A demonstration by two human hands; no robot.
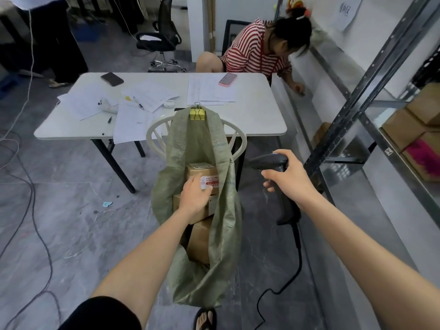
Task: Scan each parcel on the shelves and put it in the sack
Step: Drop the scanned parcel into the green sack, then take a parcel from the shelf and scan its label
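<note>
While the right hand holds the scanner, left hand lies flat on a parcel.

Looking like small parcel-sorting room, part store, part office. Running along right side: slotted steel shelving carrying brown cartons. Hanging from white plastic chair by yellow binder clip: green woven sack holding labelled parcels. Showing just right of it: corded barcode scanner. Lying across white table: printed sheets, two phones. Standing beyond far edge: black office chair. Snaking over grey tiled floor: loose cables.
</note>
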